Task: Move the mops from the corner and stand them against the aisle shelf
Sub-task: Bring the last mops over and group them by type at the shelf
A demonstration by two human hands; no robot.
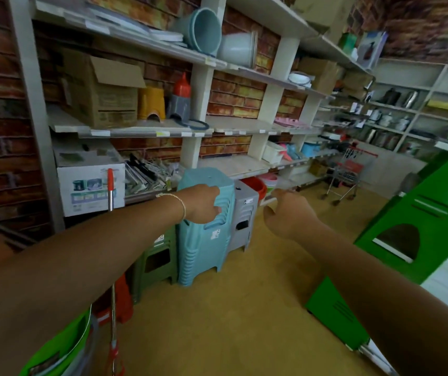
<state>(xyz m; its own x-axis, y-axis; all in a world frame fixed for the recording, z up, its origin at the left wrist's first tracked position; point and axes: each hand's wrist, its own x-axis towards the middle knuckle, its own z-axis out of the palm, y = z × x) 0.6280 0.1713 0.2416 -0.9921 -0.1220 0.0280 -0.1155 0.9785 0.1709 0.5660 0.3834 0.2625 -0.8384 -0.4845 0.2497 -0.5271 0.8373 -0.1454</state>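
head view: green bucket [54, 346] beside mop pole [111, 196], contents unclear.

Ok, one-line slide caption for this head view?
Both hands, left hand and right hand, reach empty toward stacked blue stools; a red-tipped mop handle stands by the shelf.

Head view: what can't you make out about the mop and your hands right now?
- Mop handle: middle hidden behind the left forearm; its foot is cut off by the bottom edge.
- Left hand: fingers curl away from the camera over the blue stools; grip unclear.
- Right hand: blurred.
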